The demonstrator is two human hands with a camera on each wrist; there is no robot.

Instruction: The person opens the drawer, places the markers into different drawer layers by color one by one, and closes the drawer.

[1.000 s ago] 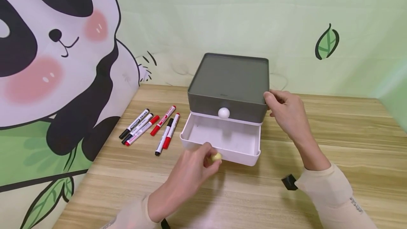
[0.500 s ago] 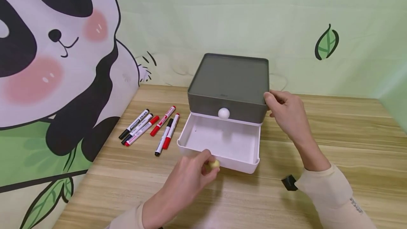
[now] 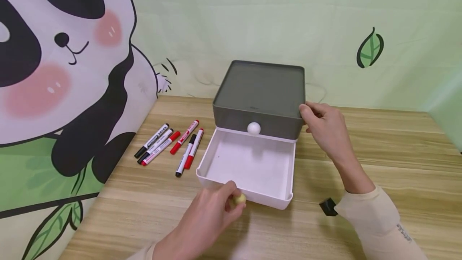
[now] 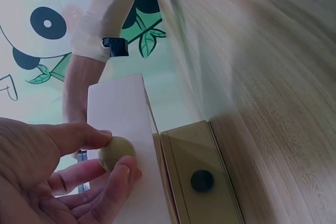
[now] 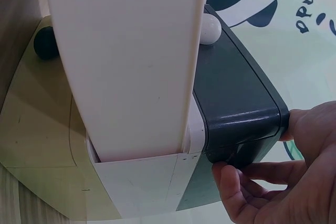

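At left we see six loose markers [image 3: 161, 148] on the table [image 3: 390, 163]; a jolt could set them rolling. Right of them, a left hand [image 3: 207, 214] pinches the yellow knob [image 3: 240, 199] of the white drawer [image 3: 268, 201], which juts near, above a tan drawer [image 4: 184, 153]. Pulled too far, we judge, it could leave the cabinet [image 3: 260, 89] and drop. At the cabinet's right near corner, a right hand [image 3: 326, 127] grips with thumb and fingers; a weak hold could let the cabinet slide near or tip. The markers' print, the cabinet's mark [image 3: 254, 108] and the right sleeve's print [image 3: 404, 232] are too small for us to read. In the right wrist view, turned wall letters [image 5: 311, 3] seem part of "panda".
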